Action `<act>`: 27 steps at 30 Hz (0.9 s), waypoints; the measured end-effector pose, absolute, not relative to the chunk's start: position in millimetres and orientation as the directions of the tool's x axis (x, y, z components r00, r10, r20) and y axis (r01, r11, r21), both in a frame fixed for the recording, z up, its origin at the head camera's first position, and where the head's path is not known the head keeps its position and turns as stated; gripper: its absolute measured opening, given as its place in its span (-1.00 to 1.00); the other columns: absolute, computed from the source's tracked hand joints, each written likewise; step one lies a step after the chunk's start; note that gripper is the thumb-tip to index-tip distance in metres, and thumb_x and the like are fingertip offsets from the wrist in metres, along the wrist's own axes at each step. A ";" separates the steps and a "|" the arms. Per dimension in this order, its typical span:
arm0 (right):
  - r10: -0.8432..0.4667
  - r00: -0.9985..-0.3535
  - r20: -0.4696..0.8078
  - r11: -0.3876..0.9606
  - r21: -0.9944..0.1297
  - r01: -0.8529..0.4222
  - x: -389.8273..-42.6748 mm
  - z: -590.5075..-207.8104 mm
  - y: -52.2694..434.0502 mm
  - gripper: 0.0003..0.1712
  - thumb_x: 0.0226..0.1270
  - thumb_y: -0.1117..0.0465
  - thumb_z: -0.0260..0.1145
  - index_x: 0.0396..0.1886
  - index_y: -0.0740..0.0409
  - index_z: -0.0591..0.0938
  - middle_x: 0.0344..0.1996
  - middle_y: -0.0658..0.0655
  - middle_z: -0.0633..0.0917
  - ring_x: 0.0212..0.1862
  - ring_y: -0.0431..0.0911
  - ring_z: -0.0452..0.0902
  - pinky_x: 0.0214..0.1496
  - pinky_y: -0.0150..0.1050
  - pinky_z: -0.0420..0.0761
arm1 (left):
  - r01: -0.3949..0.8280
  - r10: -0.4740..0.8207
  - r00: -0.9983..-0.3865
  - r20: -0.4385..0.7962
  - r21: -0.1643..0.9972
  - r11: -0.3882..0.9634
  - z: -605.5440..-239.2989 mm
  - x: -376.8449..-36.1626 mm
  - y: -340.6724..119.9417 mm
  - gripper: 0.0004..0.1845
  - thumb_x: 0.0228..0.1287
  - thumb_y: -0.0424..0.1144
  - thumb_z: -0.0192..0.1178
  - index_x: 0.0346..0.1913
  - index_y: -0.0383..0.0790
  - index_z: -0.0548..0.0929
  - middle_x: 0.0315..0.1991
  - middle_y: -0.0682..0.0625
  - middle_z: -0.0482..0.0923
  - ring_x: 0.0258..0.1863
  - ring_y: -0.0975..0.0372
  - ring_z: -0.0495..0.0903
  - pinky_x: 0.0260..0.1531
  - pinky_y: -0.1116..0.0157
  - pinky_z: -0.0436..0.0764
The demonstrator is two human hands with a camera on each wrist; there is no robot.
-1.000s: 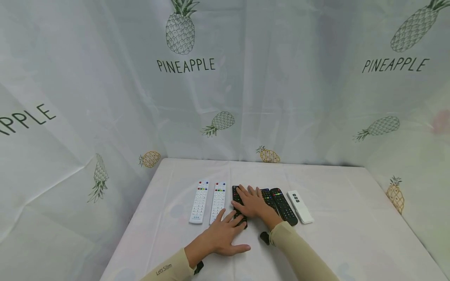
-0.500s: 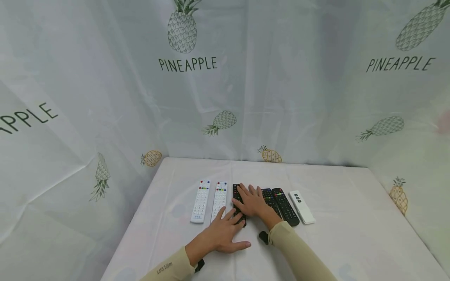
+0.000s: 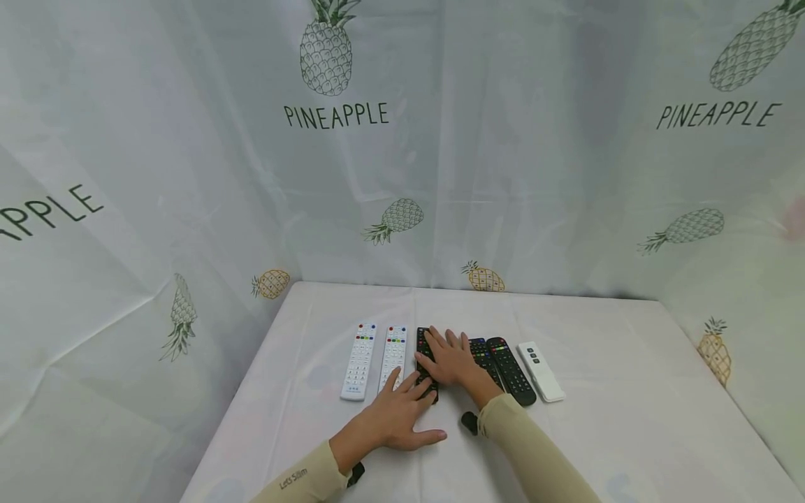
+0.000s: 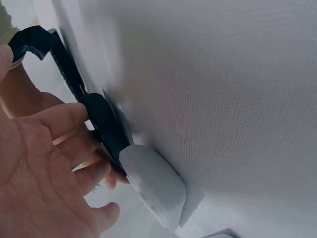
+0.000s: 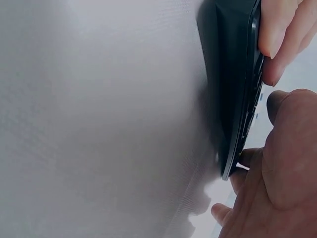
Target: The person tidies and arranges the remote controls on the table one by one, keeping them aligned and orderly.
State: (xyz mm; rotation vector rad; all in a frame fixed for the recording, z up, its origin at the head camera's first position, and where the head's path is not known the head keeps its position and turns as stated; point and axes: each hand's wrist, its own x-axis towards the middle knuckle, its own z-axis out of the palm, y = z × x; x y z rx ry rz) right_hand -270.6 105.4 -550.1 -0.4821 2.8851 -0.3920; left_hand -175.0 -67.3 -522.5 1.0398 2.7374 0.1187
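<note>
Aligning step, by the look of it. On the table (image 3: pixel 604 363), a row of remotes; black remote (image 3: pixel 426 363) third from left — under flat, spread right hand (image 3: pixel 454 363), near end touched by straight-fingered left hand (image 3: pixel 402 416). Next, probably: gentle nudging, neighbours undisturbed.

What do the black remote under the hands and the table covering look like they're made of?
The black remote looks like hard moulded plastic with a matte shell: the right wrist view shows a smooth, dull, rigid edge, with buttons on its face, possibly rubber. The table covering looks like thin white woven cloth or a plastic sheet; a fine weave texture and soft creases show, so cloth seems likelier.
</note>
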 end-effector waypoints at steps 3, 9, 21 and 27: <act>-0.338 -0.929 -0.150 0.914 -0.289 -0.286 -271.5 -548.2 104.3 -0.19 0.54 -0.31 -0.17 0.57 0.05 0.15 0.58 0.10 0.11 0.56 0.30 -0.05 0.50 0.36 -0.16 | 0.642 0.660 -0.732 -0.168 0.153 0.751 -522.7 -175.1 -68.7 -0.08 0.29 0.56 -0.30 0.48 0.01 0.33 0.56 0.03 0.12 0.58 0.06 0.01 0.48 -0.20 -0.09; -0.338 -0.927 -0.160 0.914 -0.291 -0.283 -273.2 -545.1 102.1 -0.19 0.54 -0.31 -0.16 0.57 0.05 0.16 0.58 0.10 0.11 0.55 0.29 -0.03 0.50 0.37 -0.12 | 0.636 0.654 -0.736 -0.172 0.153 0.756 -522.1 -175.6 -69.4 -0.08 0.29 0.55 -0.29 0.49 0.00 0.32 0.56 0.01 0.12 0.58 0.05 0.02 0.48 -0.19 -0.08; -0.318 -0.933 -0.168 0.922 -0.285 -0.263 -274.6 -544.3 100.9 -0.18 0.53 -0.32 -0.17 0.57 0.05 0.14 0.58 0.11 0.10 0.55 0.29 -0.03 0.50 0.36 -0.14 | 0.633 0.649 -0.743 -0.163 0.143 0.761 -525.6 -175.8 -65.7 -0.01 0.24 0.61 -0.37 0.50 -0.01 0.31 0.56 0.00 0.10 0.58 0.07 0.00 0.48 -0.20 -0.08; -0.310 -0.935 -0.172 0.927 -0.275 -0.257 -271.6 -543.3 99.7 -0.19 0.53 -0.32 -0.16 0.58 0.03 0.14 0.58 0.09 0.12 0.55 0.28 -0.01 0.51 0.35 -0.14 | 0.634 0.653 -0.741 -0.157 0.157 0.758 -526.5 -173.3 -65.5 -0.01 0.24 0.61 -0.38 0.49 0.00 0.31 0.56 0.00 0.10 0.58 0.07 0.00 0.47 -0.22 -0.08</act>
